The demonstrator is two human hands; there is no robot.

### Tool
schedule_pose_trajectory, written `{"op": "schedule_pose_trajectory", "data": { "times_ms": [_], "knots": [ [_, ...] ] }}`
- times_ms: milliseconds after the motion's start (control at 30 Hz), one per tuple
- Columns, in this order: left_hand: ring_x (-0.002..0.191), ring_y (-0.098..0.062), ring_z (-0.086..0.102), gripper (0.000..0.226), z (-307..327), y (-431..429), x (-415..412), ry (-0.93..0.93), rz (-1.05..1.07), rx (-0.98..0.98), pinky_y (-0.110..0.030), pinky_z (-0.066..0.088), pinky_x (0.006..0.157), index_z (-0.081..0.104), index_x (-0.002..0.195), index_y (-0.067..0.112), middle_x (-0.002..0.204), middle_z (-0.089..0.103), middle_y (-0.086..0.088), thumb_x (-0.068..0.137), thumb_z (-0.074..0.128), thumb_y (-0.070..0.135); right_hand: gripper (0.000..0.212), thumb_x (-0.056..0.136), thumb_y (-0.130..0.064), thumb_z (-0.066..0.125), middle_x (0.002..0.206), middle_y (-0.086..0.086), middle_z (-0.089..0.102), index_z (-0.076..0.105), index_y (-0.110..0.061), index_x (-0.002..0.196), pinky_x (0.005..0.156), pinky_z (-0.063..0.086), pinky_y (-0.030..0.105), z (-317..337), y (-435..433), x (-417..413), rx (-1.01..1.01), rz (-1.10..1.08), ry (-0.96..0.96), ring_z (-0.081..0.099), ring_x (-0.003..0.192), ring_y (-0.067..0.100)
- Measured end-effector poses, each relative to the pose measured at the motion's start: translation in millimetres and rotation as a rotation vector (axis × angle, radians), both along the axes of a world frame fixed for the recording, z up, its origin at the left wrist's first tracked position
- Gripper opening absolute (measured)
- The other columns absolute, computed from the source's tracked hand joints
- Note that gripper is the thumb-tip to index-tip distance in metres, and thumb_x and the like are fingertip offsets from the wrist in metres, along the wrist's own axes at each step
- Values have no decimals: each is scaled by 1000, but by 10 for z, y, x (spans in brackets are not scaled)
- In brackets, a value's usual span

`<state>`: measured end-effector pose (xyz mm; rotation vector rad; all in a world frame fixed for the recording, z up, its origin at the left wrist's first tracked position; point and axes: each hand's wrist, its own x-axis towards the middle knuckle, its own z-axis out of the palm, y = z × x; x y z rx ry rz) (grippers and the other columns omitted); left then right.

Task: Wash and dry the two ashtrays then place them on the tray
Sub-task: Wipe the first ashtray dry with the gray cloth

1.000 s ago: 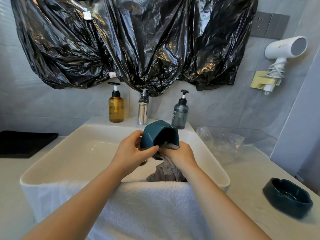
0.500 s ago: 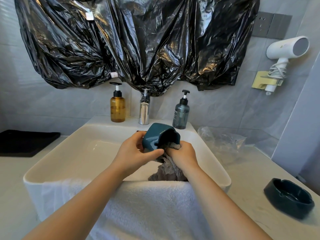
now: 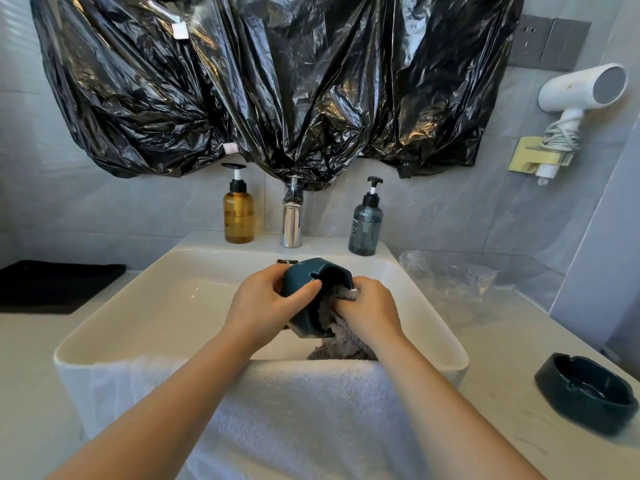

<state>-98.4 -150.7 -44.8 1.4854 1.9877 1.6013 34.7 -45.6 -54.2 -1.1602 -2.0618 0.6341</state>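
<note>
Over the white sink (image 3: 138,317), my left hand (image 3: 266,303) grips a dark teal ashtray (image 3: 304,271), tipped on its side with the hollow facing right. My right hand (image 3: 372,313) is closed on a grey cloth (image 3: 337,332) and presses it into that hollow; the cloth's tail hangs down into the basin. A second dark teal ashtray (image 3: 585,393) sits upright on the counter at the right. A black tray (image 3: 52,285) lies on the counter at the far left.
A white towel (image 3: 294,410) drapes over the sink's front rim. At the back stand an amber pump bottle (image 3: 238,213), a chrome tap (image 3: 291,216) and a grey pump bottle (image 3: 365,225). Clear plastic wrap (image 3: 450,285) lies right of the sink. A hairdryer (image 3: 578,95) hangs on the wall.
The ashtray has turned a little in my left hand and tipped lower, while my right hand has kept the cloth working inside it. The view has shifted slightly.
</note>
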Motion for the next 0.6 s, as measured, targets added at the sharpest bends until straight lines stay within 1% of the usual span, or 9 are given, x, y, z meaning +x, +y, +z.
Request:
{"op": "schedule_pose_trajectory", "data": {
  "times_ms": [67,133,233,300,367,433,500,567,600],
  "knots": [
    [87,-10,66,39,6,-14,14,-112,-58,-18,-15,53,54,60,108,27,97,68,10,77,73,47,5,83,-18,65,74,1,63,62,-16,79,51,35,26,7,17,8,-40,-13,63,58,71,22],
    [84,-14,67,42,-2,-7,31,-126,-80,-41,-19,56,56,59,105,25,95,69,6,73,78,43,11,84,-19,65,71,1,62,60,-14,75,51,33,27,3,38,13,-82,-41,147,56,68,21],
    [79,-23,67,33,-10,35,49,-149,-64,22,-25,56,58,61,97,18,87,70,-1,75,79,34,15,83,-23,67,72,2,65,63,-10,76,56,41,30,-20,56,-5,-136,-31,221,59,71,23],
    [74,-21,65,28,-4,42,40,-102,-39,61,-21,53,53,63,95,20,83,70,0,77,77,37,17,82,-27,68,83,2,69,68,-12,90,61,46,30,-33,40,-15,-116,-8,168,63,78,23],
    [72,-18,65,29,-9,30,6,4,10,59,-28,56,54,64,93,26,80,69,3,76,72,48,22,82,-31,67,89,-2,69,65,-17,99,61,47,29,-29,16,-20,-28,-38,84,63,81,21],
    [68,-13,64,35,-13,17,-9,119,80,33,-30,53,54,64,90,29,75,68,6,72,64,58,21,83,-34,64,89,-5,67,61,-21,100,61,46,31,-6,-20,-11,91,-74,9,62,81,22],
    [64,-6,60,37,-3,10,2,231,146,15,-25,45,52,64,88,28,71,66,7,73,57,62,18,84,-33,62,87,-4,66,60,-21,98,59,43,31,5,-44,2,127,-68,-18,61,81,23],
    [67,-5,60,35,8,5,24,236,138,14,-18,42,50,65,92,28,74,66,10,78,59,59,13,84,-26,62,85,-3,64,60,-18,94,56,41,29,5,-38,17,71,-40,13,59,78,23],
    [71,-6,62,33,8,-1,30,157,86,21,-15,45,50,65,98,27,79,67,10,80,63,55,11,85,-23,62,83,-3,62,60,-17,93,54,39,27,8,-29,23,32,-27,42,57,77,22]
  ]
}}
